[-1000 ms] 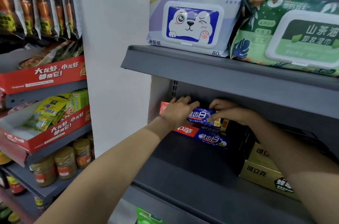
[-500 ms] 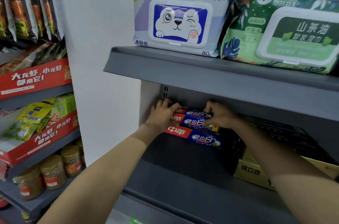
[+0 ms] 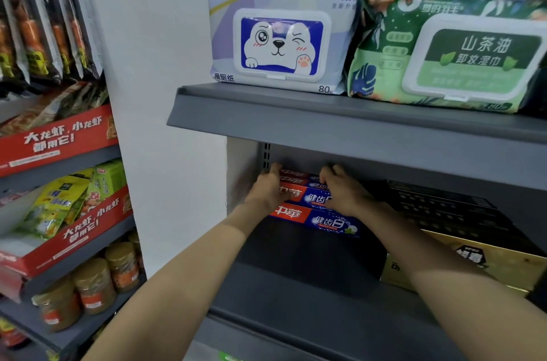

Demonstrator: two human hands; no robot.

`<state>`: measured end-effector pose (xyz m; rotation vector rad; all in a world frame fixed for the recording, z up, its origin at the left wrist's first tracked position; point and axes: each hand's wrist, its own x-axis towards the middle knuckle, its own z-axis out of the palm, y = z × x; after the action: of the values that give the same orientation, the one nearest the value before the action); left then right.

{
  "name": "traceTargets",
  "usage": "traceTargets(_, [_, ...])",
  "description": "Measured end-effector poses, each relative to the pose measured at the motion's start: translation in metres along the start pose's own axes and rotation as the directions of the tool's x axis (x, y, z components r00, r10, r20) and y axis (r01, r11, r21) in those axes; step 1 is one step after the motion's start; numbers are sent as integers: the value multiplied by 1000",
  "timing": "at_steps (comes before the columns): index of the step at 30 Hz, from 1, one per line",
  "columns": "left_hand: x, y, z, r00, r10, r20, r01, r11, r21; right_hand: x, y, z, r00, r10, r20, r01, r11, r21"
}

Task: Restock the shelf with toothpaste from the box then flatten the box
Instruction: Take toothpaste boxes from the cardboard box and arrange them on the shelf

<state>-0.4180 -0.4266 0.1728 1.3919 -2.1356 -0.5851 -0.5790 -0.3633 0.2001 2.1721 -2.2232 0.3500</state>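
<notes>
Both hands reach into the lower grey shelf (image 3: 310,295), where red-and-blue toothpaste cartons (image 3: 322,220) lie stacked lengthwise at its back left corner. The left hand (image 3: 266,189) has its fingers curled around the left end of the upper cartons, and the right hand (image 3: 343,192) grips them further to the right, while the lowest carton lies in front, untouched. A gold box (image 3: 473,260) and dark packs (image 3: 444,206) lie just right of the stack; wet-wipe packs (image 3: 281,41) rest on the shelf above.
</notes>
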Motion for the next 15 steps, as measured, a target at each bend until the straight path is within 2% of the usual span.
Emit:
traceTargets(4, [-6,4,-1,999,-19,-36,23,993,112,-7,-6,4,1000,15,-9,-15,1000,4])
traceTargets(6, [-19,9,-2,995,2,-103,16,985,170,-16,-13,6,997,-5,-74,7,1000,22])
traceTargets(9, [-49,13,-8,970,96,-222,-49,977,206,-38,-27,9,980,-31,-195,69,979,191])
traceTargets(12, [-93,11,-14,954,132,-269,-57,962,267,-61,-46,16,950,-92,-300,191,927,323])
traceTargets(15, [-147,-4,-22,940,91,-330,-1,965,263,-86,-73,26,957,-127,-259,234,868,437])
